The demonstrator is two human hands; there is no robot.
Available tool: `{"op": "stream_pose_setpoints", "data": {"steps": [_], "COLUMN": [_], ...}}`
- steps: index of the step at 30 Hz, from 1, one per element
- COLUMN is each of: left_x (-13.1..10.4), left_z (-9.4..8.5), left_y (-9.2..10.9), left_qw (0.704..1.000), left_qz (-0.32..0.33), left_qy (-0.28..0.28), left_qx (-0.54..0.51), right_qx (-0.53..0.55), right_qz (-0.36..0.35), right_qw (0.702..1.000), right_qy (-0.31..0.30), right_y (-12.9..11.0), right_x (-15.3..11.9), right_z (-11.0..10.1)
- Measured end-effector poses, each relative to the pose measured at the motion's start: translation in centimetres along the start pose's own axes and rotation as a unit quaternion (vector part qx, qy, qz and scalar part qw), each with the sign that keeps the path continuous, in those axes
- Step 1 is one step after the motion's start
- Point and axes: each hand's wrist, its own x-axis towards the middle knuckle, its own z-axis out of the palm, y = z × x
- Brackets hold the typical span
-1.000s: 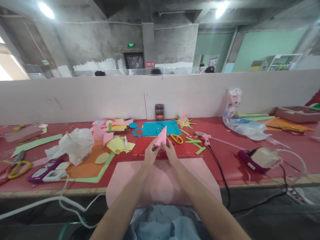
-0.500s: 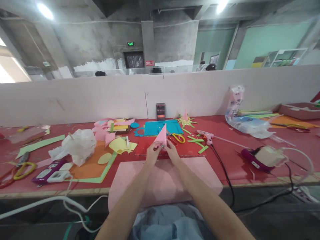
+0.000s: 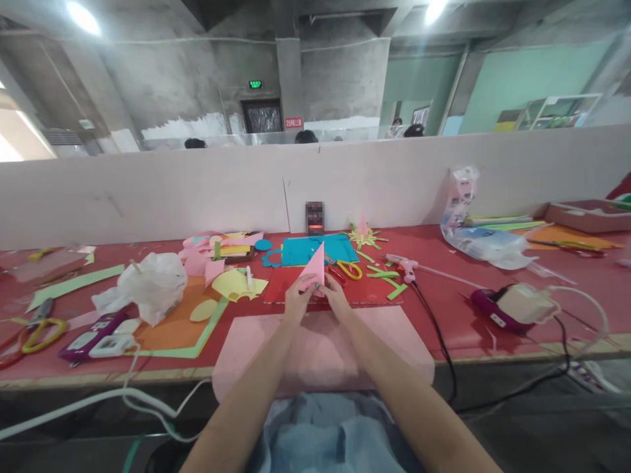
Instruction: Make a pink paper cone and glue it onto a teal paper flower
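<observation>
Between my two hands a pink paper cone (image 3: pixel 316 265) points upward over a red board (image 3: pixel 280 286). My left hand (image 3: pixel 298 297) has its fingers closed on the cone's lower left side. On the lower right edge, my right hand (image 3: pixel 336 295) grips the same cone; some of its fingertips are hidden. Just beyond lie a blue sheet (image 3: pixel 296 249) and scissors with yellow and red handles (image 3: pixel 351 269). A large pink sheet (image 3: pixel 320 355) sits under my forearms at the table's front edge.
To the right lie a pink glue gun (image 3: pixel 405 266), green paper strips (image 3: pixel 383 273) and a purple power strip (image 3: pixel 497 314). On the left are a crumpled white plastic bag (image 3: pixel 158 286), yellow paper (image 3: pixel 234 286) and another pair of scissors (image 3: pixel 42 328). A white partition (image 3: pixel 207 190) stands behind.
The view has shifted slightly. Both hands still hold the pink cone, which looks a little turned, with hardly any other movement.
</observation>
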Motion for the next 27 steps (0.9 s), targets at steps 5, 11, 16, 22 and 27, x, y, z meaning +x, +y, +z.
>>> {"op": "stream_pose_setpoints", "data": {"steps": [5, 11, 16, 22, 27], "left_x": [0.03, 0.04, 0.00, 0.02, 0.03], "left_z": [0.00, -0.05, -0.03, -0.02, 0.10], "left_y": [0.19, 0.22, 0.16, 0.07, -0.25], "left_qw": [1.000, 0.999, 0.997, 0.998, 0.998], "left_qz": [-0.014, -0.003, 0.018, 0.005, 0.011], "left_qy": [0.000, -0.004, -0.021, -0.033, -0.025], "left_qx": [-0.005, -0.038, -0.068, -0.052, -0.049], "right_qx": [0.049, 0.089, 0.059, 0.026, 0.009], "right_qz": [0.034, 0.090, 0.073, 0.060, 0.049], "right_qw": [0.998, 0.992, 0.996, 0.997, 0.997], "right_qy": [-0.008, 0.020, 0.014, 0.041, 0.053], "right_y": [0.08, 0.14, 0.02, 0.17, -0.11], "right_x": [-0.08, -0.04, -0.08, -0.14, -0.22], "right_z": [0.08, 0.01, -0.04, -0.11, -0.02]}}
